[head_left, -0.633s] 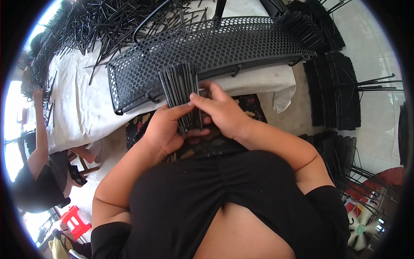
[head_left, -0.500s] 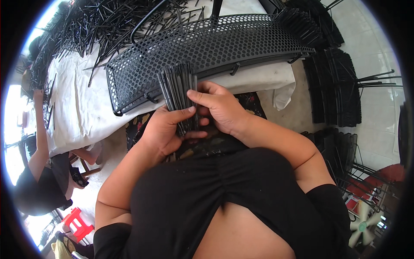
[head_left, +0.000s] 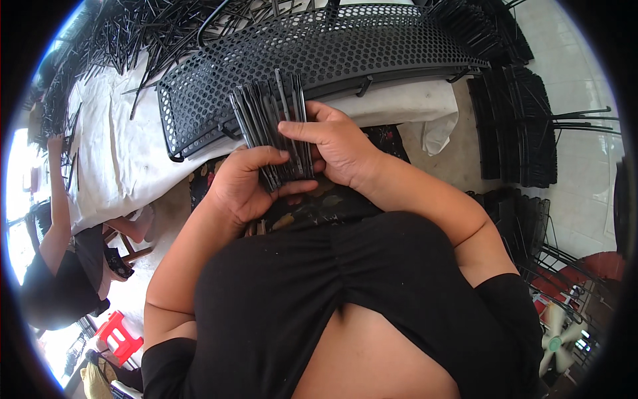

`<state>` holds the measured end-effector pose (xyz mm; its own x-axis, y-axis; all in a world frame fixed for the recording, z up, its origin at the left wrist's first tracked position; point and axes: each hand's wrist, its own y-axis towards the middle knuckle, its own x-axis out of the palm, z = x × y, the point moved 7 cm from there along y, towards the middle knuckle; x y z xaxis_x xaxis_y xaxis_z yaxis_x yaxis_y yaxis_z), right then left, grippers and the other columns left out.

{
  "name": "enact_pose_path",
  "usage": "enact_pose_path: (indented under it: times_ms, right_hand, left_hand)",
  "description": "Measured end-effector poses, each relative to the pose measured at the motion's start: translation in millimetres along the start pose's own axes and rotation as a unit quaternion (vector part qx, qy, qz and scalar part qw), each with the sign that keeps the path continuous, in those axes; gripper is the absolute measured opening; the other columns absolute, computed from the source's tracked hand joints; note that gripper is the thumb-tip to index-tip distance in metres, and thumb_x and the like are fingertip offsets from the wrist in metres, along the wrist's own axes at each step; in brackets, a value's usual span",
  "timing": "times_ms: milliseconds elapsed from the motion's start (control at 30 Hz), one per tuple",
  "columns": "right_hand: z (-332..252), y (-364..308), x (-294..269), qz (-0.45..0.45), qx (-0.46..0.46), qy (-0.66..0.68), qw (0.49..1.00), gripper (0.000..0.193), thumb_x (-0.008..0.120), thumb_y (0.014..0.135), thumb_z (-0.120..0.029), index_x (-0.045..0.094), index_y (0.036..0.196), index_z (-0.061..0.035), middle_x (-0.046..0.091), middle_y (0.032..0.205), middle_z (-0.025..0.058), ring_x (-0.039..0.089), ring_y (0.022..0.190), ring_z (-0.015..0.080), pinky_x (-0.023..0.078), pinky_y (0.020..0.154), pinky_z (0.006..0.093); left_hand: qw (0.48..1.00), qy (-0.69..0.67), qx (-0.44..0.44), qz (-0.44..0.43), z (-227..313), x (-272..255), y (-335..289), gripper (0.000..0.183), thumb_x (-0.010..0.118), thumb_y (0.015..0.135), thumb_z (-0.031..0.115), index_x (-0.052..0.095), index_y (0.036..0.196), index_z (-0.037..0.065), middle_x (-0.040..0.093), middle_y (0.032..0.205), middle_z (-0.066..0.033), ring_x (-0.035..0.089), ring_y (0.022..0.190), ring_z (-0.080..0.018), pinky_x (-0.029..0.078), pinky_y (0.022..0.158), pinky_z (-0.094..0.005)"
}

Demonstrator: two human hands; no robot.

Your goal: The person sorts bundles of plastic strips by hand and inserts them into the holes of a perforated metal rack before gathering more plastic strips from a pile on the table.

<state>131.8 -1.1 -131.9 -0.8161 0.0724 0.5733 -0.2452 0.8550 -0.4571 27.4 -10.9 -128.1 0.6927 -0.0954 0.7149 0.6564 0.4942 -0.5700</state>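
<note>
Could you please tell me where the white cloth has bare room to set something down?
The white cloth is bare between the black mesh rack and a few sticks at left; a narrow strip borders the rack beyond the right hand. The loose stick pile crowds the far side.

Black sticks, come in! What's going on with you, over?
Left hand: gripping black sticks low. Right hand: gripping too, thumb higher. Stick tops uneven. Mesh rack: behind the tops in this view.

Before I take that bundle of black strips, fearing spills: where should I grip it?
Probably encircle the bundle near its far ends, from the far side: they stick out uncovered and uneven, while the left hand and right hand cover much of its nearer part.
</note>
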Motion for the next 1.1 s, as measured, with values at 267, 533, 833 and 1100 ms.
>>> enact_pose_path:
  times_ms: [267,533,833,1100]
  right_hand:
    - [5,8,-7,-0.008,-0.006,0.032,0.999,0.019,0.067,0.087,-0.011,0.059,0.102,-0.0033,0.065,0.086,0.0048,0.062,0.064,0.0111,0.042,0.041,0.0218]
    - [4,8,3,-0.008,0.031,-0.001,0.999,0.020,0.069,0.084,-0.013,0.060,0.101,-0.0054,0.065,0.086,0.0053,0.064,0.065,0.0141,0.047,0.047,0.0252]
    - [7,17,14,-0.033,0.071,-0.023,0.997,0.023,0.070,0.082,-0.008,0.060,0.102,-0.0034,0.067,0.092,0.0088,0.067,0.070,0.0168,0.055,0.056,0.0294]
    - [6,29,22,-0.048,0.070,-0.058,0.995,0.022,0.070,0.081,-0.007,0.062,0.101,-0.0021,0.068,0.090,0.0097,0.066,0.068,0.0163,0.054,0.054,0.0287]
  left_hand:
    - [0.999,0.018,0.024,0.024,3,-2,-6,0.041,0.049,0.087,0.004,0.047,0.127,-0.004,0.062,0.113,-0.0214,0.065,0.101,-0.0354,0.060,0.080,-0.0460]
    - [0.999,0.012,0.021,0.040,8,-10,-14,0.041,0.045,0.085,0.001,0.049,0.125,-0.006,0.062,0.114,-0.0228,0.064,0.104,-0.0381,0.057,0.083,-0.0519]
    - [1.000,-0.011,-0.023,-0.006,3,-15,-21,0.039,0.045,0.089,0.008,0.049,0.126,-0.006,0.060,0.118,-0.0237,0.060,0.110,-0.0399,0.051,0.091,-0.0588]
    - [0.999,-0.024,-0.028,-0.003,7,-19,-20,0.043,0.049,0.093,0.014,0.042,0.133,-0.002,0.059,0.121,-0.0235,0.061,0.109,-0.0403,0.054,0.087,-0.0556]
